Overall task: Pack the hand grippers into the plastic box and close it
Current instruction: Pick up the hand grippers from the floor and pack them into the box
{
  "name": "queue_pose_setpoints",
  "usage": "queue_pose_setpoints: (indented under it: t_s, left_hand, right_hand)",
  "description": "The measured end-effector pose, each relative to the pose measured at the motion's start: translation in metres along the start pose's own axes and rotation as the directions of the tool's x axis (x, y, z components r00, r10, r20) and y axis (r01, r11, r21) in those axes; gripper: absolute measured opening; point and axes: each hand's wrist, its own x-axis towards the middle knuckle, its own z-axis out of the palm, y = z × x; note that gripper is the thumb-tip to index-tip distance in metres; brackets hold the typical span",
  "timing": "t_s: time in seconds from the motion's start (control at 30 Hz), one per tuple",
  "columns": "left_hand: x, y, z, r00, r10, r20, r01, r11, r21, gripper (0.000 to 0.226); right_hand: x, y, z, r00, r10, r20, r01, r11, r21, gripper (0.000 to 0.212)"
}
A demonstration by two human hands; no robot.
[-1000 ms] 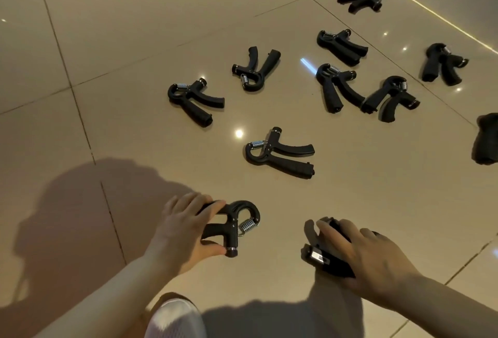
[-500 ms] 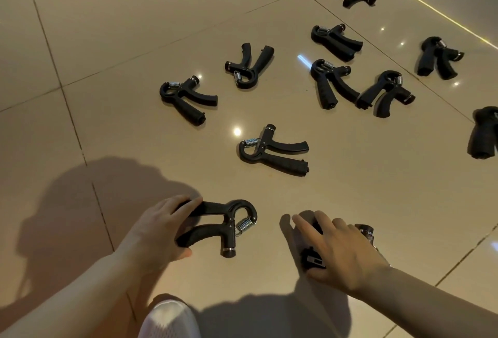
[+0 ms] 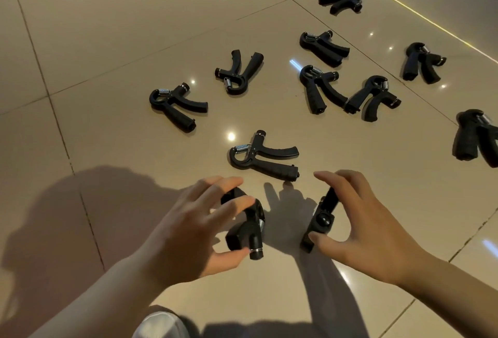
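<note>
My left hand holds a black hand gripper between thumb and fingers, lifted off the floor with its knob end pointing down. My right hand pinches a second black hand gripper edge-on, thumb low and fingers at its top. The two held grippers are close together, a small gap between them. Another hand gripper lies flat on the tiles just beyond my fingers. Several more hand grippers lie farther off, such as one gripper at left and another gripper at centre. No plastic box is in view.
The floor is glossy beige tile with dark grout lines and light reflections. A cluster of grippers lies at the right, one gripper cut by the right edge. A white shoe tip shows at the bottom.
Both hands have lifted their grippers off the floor and brought them up and inward, closer together. The left gripper turned from lying flat to hanging knob-down.
</note>
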Motion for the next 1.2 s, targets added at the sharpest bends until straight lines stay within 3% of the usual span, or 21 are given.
queue_pose_setpoints:
  t_s: [0.13, 0.33, 0.43, 0.57, 0.8, 1.03, 1.2]
  left_hand:
    - [0.011, 0.002, 0.012, 1.0, -0.022, -0.021, 0.021, 0.998, -0.061, 0.058]
    - [0.023, 0.016, 0.017, 1.0, 0.009, -0.003, -0.009, 1.0, -0.006, 0.057]
    - [0.022, 0.017, 0.021, 0.999, 0.035, -0.032, -0.035, 0.999, -0.007, 0.057]
    - [0.022, 0.018, 0.024, 0.995, 0.025, -0.094, -0.032, 0.997, -0.076, 0.06]
    - [0.019, 0.023, 0.019, 0.998, -0.007, -0.062, 0.001, 0.994, -0.108, 0.063]
    - [0.006, 0.029, 0.008, 0.996, 0.021, -0.083, -0.027, 0.997, -0.074, 0.059]
    - [-0.016, 0.047, -0.004, 0.984, -0.062, -0.166, 0.053, 0.997, -0.058, 0.057]
  right_hand:
    - [-0.008, 0.014, -0.008, 1.0, -0.006, -0.021, 0.004, 0.996, -0.085, 0.079]
    - [-0.011, 0.022, -0.007, 0.992, -0.127, 0.017, 0.128, 0.975, -0.18, 0.054]
    - [-0.011, 0.014, 0.004, 0.995, -0.099, -0.032, 0.095, 0.991, -0.095, 0.062]
    - [-0.006, 0.0, 0.022, 0.986, -0.072, -0.148, 0.067, 0.997, -0.037, 0.053]
    - [0.0, -0.003, 0.031, 0.973, 0.032, -0.23, -0.018, 0.998, 0.065, 0.043]
    - [-0.012, -0.005, 0.028, 0.98, -0.084, -0.181, 0.087, 0.996, 0.008, 0.035]
    - [-0.028, -0.016, 0.025, 0.965, -0.144, -0.217, 0.138, 0.989, -0.044, 0.035]
